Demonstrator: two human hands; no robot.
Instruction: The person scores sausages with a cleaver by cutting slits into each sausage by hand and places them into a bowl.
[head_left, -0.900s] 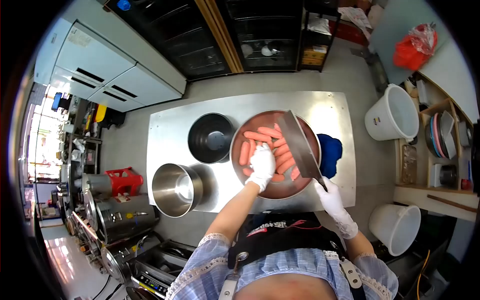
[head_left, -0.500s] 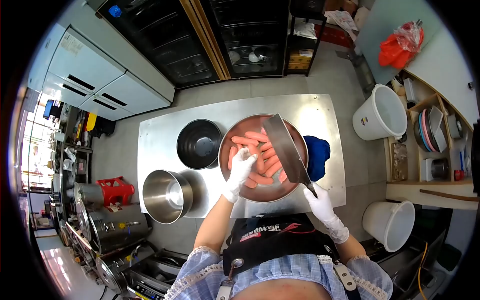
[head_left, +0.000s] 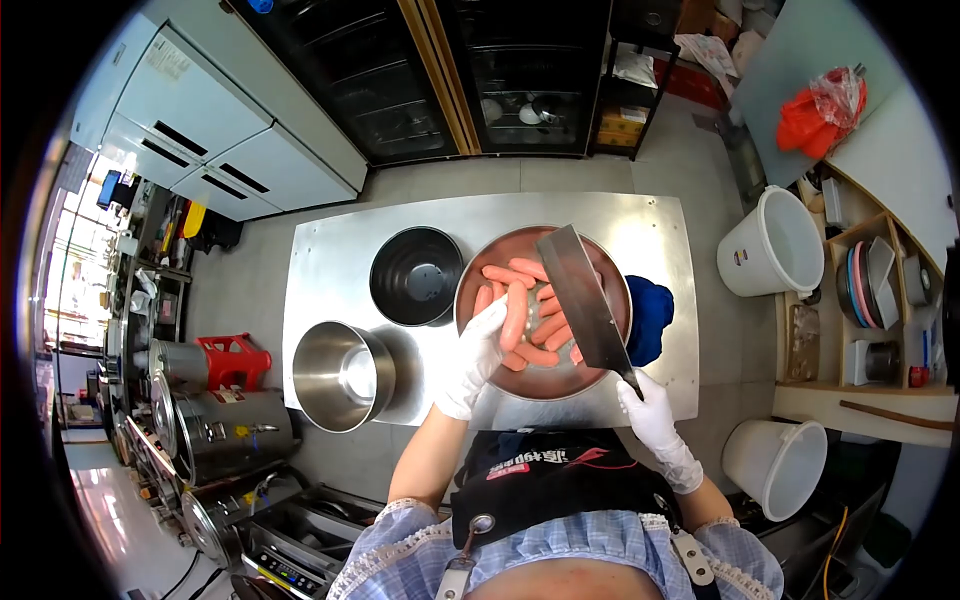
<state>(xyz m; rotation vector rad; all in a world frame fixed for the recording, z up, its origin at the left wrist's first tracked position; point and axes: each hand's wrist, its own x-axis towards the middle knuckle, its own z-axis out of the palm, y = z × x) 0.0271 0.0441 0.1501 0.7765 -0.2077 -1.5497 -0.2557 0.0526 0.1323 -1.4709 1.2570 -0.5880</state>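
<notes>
My gloved left hand (head_left: 478,350) grips a pink sausage (head_left: 515,314), held nearly upright over the left side of a wide round pan (head_left: 468,345). Several more sausages (head_left: 550,328) lie in the pan, some hidden beneath the blade. A cleaver (head_left: 585,310) slants across the pan's right part, its broad dark blade above the sausages. White-gloved as well, my right hand (head_left: 650,412) is closed around the cleaver's handle, just outside the pan's lower right rim.
On the steel table (head_left: 330,260), a black bowl (head_left: 415,275) and a steel pot (head_left: 342,376) stand left of the pan. A blue cloth (head_left: 650,318) lies at its right. White buckets (head_left: 772,245) stand on the floor to the right, beside a wooden shelf (head_left: 860,215).
My left hand has lifted a sausage and turned so it shows more clearly. The cleaver stays in my right hand over the pan. The whole view has shifted slightly.
</notes>
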